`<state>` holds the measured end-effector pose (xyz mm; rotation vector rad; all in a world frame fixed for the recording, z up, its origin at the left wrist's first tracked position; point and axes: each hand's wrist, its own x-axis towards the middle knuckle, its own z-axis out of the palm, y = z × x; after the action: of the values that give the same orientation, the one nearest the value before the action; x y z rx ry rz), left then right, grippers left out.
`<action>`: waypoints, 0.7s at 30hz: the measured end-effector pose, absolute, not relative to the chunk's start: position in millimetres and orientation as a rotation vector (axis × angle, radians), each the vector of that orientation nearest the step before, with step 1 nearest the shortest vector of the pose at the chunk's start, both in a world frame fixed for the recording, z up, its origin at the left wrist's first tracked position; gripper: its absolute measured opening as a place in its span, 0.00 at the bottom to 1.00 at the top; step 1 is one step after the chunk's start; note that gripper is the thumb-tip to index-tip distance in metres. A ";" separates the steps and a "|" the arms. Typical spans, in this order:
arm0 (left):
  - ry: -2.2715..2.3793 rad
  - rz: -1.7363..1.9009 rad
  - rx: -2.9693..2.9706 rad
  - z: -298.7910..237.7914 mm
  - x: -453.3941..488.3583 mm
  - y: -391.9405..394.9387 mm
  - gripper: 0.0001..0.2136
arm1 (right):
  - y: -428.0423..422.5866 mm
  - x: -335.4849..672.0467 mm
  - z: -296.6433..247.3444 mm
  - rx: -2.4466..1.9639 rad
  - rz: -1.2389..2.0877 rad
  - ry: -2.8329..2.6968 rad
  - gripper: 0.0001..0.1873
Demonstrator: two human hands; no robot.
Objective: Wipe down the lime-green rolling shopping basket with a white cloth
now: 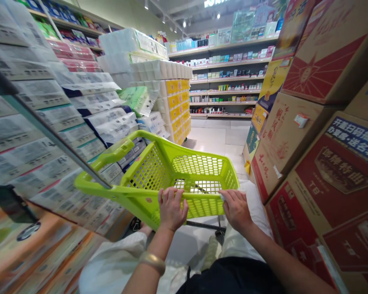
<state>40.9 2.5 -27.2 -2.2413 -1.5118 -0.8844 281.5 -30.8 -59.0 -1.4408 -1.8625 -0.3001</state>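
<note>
A lime-green plastic shopping cart (199, 201) with a latticed basket stands side-on in front of me. The fingers of my left hand (172, 209) are hooked over its near rim, thumb on the outer side. Farther right along the same rim, my right hand (236, 209) grips it close to the cart's front corner. A small white scrap, like paper or tissue, shows by my right fingertips; its kind is unclear. The cart's handle (119, 154) rises at the left, with a grey metal pole (64, 149) slanting up from beside it.
Stacked tissue packs (46, 143) line the left, with yellow-sided packs (176, 106) beyond. Printed cartons (331, 171) form a wall close on my right. A tiled aisle (216, 136) leads to stocked shelves (227, 83). Orange-and-white boxes (43, 249) lie at lower left.
</note>
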 end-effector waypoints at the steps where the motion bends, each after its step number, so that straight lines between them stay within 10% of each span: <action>1: -1.505 -0.877 -2.257 -26.4 40.9 5.2 0.13 | -30.3 281.7 -59.1 -1.445 -0.308 -1.858 0.18; 21: -1.338 -0.794 -2.528 -5.9 32.4 64.7 0.17 | -15.1 274.8 -64.6 -1.498 -0.292 -1.794 0.23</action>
<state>32.4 64.7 -5.9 -2.5280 -1.3385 -0.7945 274.8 -15.1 -64.6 -1.4979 -1.7943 -0.2917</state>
